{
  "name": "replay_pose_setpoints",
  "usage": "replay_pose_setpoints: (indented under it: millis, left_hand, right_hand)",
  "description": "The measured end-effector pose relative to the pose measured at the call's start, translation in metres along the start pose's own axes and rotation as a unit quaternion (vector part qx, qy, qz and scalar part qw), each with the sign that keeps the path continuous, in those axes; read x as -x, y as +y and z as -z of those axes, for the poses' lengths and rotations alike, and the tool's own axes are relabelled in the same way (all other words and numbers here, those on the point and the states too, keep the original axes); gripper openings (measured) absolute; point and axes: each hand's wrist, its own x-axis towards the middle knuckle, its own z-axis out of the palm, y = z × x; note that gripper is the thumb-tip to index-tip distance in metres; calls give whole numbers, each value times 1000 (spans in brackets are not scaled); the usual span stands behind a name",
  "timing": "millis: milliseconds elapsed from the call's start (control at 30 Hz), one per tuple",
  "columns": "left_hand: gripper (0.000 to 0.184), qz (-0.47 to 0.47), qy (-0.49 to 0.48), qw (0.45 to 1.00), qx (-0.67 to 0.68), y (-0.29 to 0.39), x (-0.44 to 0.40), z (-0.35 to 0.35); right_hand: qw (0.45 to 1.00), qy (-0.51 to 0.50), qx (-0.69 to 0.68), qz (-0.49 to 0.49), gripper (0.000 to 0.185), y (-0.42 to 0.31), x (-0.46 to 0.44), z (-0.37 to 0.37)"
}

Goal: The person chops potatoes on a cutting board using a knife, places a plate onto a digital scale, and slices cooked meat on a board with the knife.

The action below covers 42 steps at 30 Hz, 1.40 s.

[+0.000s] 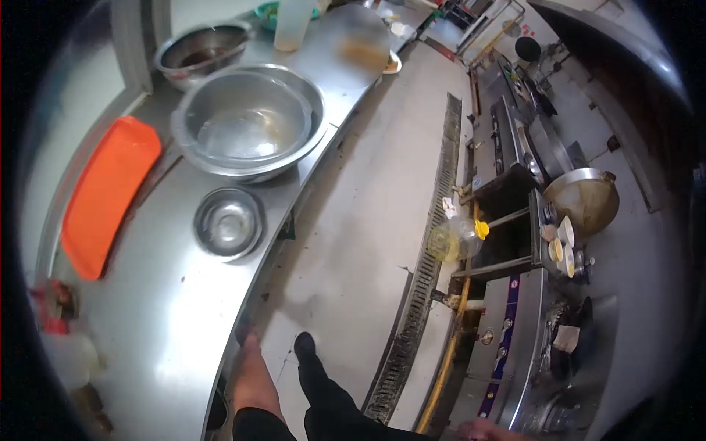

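My left hand [251,342] hangs low beside the front edge of the steel counter [169,294]; its fingers are smeared and partly out of sight at the edge. Down at the bottom of the view, near the stove front, is my right hand [485,428], blurred and cut off, so its fingers do not show clearly. Nearest to the left hand on the counter are small nested steel bowls [229,224]. Behind them stands a large steel basin [312,151] with a clear, shallow container [254,136] inside it. An orange tray [110,195] lies along the wall side.
Another steel bowl [202,57] with dark contents and a translucent pitcher [293,26] stand farther back. A grated floor drain [426,272] runs along the aisle. On the right are stoves [504,331], a yellow-capped jug [456,239] and a big wok [585,198].
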Motion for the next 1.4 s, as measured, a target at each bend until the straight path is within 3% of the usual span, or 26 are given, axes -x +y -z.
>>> replay_pose_setpoints:
  millis: [133,167,200,333,400,433,500,600,733,967,1000,1033,1067,1133,1167,1200,1233,1267,1300,1333,1367,1400]
  left_hand:
    - [49,24,65,997,-40,35,-11,-29]
    - [49,22,81,994,-63,38,-13,-31]
    - [49,21,93,992,-86,39,-15,-33]
    - [49,18,126,978,-168,42,-15,-30]
    - [48,15,134,969,-208,41,-13,-24]
    - [48,13,139,964,-227,40,-10,-21]
    - [48,11,146,954,-261,41,-3,-12]
    - [48,6,159,939,-304,41,12,2]
    - [48,-4,176,918,-356,38,35,17]
    - [48,-57,206,854,-474,40,61,29]
    - [33,-158,-32,980,-119,39,75,27]
    - [18,-229,-263,901,257,41,93,26]
    - [4,-256,-439,637,579,47,114,28]
    - [16,-168,-139,696,684,18,116,6]
    - [30,-58,62,705,704,53,175,-22]
    - [39,-33,42,712,701,56,222,-38]
    - [37,-42,27,764,644,37,227,-45]
    - [37,-54,22,768,637,43,255,-52]
    - [41,-13,37,756,653,49,287,-74]
    - [44,28,49,742,668,63,309,-96]
    - [46,118,33,697,707,76,317,-111]
    - [45,132,14,724,677,87,323,-132]
  right_hand:
    - [1000,12,23,0,35,-78,1,118]
    - [983,79,-166,-10,34,-106,0,135]
    - [925,147,-348,-19,33,-123,-2,144]
    - [969,36,-240,-42,29,-129,-10,146]
    - [980,-36,-194,8,33,-126,-8,141]
    - [980,-41,-193,9,33,-125,-10,142]
    - [998,-32,-42,20,38,-127,-15,153]
    - [995,-57,-69,-42,42,-135,-27,191]
    - [993,-29,-115,-9,42,-143,-59,259]
    - [999,-13,36,30,39,-123,-173,389]
    - [997,-1,54,56,40,-110,-198,408]
    - [992,27,85,93,39,-96,-224,428]
    - [983,55,114,131,39,-85,-242,447]
    - [989,52,68,123,39,-97,-247,498]
    - [993,53,26,105,38,-102,-245,519]
    - [992,55,13,113,38,-103,-247,538]
    - [988,70,-17,134,38,-102,-249,557]
    - [984,83,-47,153,38,-99,-248,571]
    - [985,81,-90,122,39,-102,-245,588]
    - [980,97,-88,151,39,-94,-255,596]
    - [976,98,-100,165,40,-95,-261,607]
    - [973,97,-112,177,40,-96,-267,617]
